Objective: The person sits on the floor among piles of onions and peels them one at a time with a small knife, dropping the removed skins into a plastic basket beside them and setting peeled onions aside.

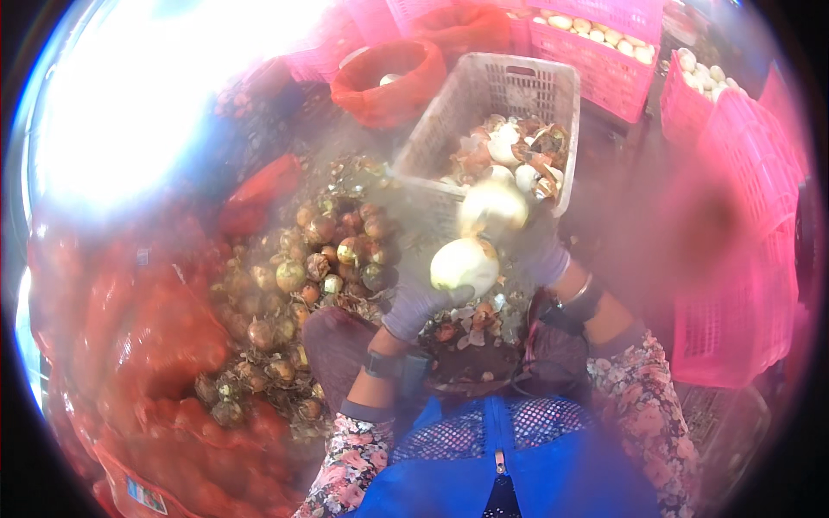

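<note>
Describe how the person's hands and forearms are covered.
Pale lavender gloves cover the left hand and the right hand, which is blurred. Dark bands circle both wrists. Farther up, floral sleeves in pink, white and dark tones end in plain greyish cuffs.

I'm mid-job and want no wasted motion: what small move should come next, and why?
Probably turn the onion in the left hand so its upper edge faces the right hand: it looks mostly bare and white, but brown skin seems to show along that edge, and the right hand is close by.
</note>
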The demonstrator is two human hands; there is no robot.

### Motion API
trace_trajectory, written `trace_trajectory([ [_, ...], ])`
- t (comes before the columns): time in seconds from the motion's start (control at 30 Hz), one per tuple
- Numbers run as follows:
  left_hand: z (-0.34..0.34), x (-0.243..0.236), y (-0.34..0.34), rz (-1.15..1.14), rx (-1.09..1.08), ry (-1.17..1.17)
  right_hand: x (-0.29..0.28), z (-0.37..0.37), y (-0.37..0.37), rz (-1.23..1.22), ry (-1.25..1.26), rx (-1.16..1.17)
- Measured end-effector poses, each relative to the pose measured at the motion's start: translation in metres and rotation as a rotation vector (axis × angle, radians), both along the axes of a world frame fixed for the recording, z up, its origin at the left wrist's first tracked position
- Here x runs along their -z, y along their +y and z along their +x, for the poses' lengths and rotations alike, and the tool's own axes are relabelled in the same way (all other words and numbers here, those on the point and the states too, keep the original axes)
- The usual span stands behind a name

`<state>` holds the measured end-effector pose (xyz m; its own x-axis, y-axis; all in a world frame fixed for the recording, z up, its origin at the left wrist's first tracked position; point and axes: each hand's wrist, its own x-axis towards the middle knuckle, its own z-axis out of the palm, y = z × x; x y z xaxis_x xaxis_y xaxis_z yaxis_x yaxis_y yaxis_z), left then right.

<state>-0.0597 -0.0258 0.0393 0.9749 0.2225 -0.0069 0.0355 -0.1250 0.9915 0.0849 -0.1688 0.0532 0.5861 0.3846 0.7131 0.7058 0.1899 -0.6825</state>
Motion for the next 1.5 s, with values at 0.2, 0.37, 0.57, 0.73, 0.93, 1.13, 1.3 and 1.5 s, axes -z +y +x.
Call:
trace_trajectory([
  [0.2, 0.009, -0.014, -0.021, -0.136, -0.081, -0.140, -0.023, 0.080, -0.029, 0.121, 0.896, -0.030],
  [0.37, 0.006, -0.005, -0.007, 0.089, -0.288, -0.145, 0.022, 0.021, -0.003, -0.680, 0.005, 0.030],
  [0.57, 0.015, -0.004, -0.012, 0.491, -0.342, -0.191, 0.040, -0.025, 0.008, -0.723, -0.398, 0.097],
  [0.73, 0.007, 0.017, -0.008, 0.146, -0.394, -0.214, 0.051, -0.027, 0.020, -0.902, -0.154, 0.177],
  [0.93, 0.010, -0.015, -0.017, 0.814, -0.378, -0.279, -0.003, -0.024, 0.000, -0.811, 0.145, -0.056],
  [1.13, 0.013, -0.005, -0.009, 0.545, -0.308, -0.328, 0.018, -0.008, -0.001, -0.739, 0.282, -0.146],
  [1.3, 0.004, 0.004, 0.005, 0.584, -0.337, -0.423, 0.004, -0.004, 0.014, -1.123, -0.142, -0.167],
  [1.5, 0.013, -0.015, 0.000, 0.880, -0.389, -0.442, 0.003, -0.005, 0.001, -0.364, -0.041, -0.203],
])
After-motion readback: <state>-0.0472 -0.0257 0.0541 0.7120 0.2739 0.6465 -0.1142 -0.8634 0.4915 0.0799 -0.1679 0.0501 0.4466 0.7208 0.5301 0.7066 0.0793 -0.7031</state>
